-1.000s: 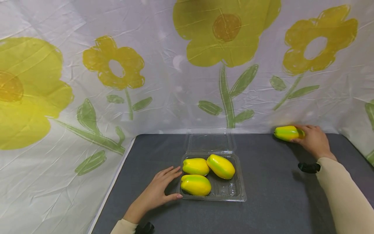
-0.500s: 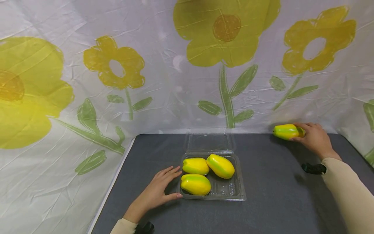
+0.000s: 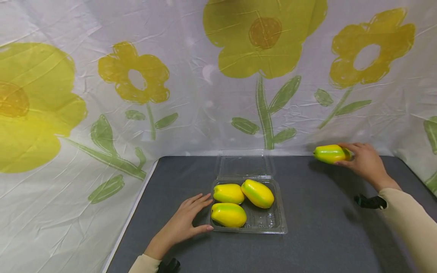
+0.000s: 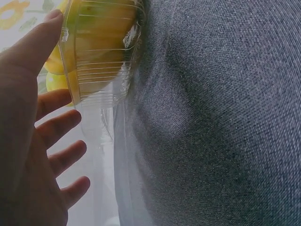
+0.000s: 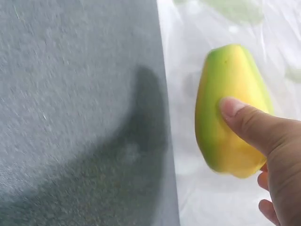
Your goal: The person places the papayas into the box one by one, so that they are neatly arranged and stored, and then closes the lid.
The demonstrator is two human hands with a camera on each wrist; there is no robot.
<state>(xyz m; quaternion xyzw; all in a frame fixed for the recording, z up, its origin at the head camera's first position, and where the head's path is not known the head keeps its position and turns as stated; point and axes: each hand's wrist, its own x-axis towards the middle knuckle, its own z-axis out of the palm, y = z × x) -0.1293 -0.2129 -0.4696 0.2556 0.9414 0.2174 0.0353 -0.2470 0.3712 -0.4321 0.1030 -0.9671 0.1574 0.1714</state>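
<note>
At the table's far right, my right hand point(image 3: 367, 163) grips a yellow-green papaya point(image 3: 330, 154) by one end. Its thumb presses along the side of the papaya point(image 5: 230, 110) in the right wrist view, and the fruit appears raised off the tabletop. A clear plastic clamshell box point(image 3: 269, 228) stands mid-table with its lid point(image 3: 245, 165) folded back. Three papayas lie inside: one at back left point(image 3: 228, 193), one at back right point(image 3: 257, 194), one at front left point(image 3: 228, 215). My left hand point(image 3: 181, 223) spreads its fingers at the box's left side, thumb and index against the rim point(image 4: 70, 56).
Dark grey cloth covers the table point(image 3: 317, 235). Behind it hangs a white curtain point(image 3: 191, 113) printed with yellow flowers, close to the table's back edge. The box's front right part holds no fruit.
My right hand has lifted the papaya slightly and shifted it a little to the left. The left hand and the box have stayed nearly still.
</note>
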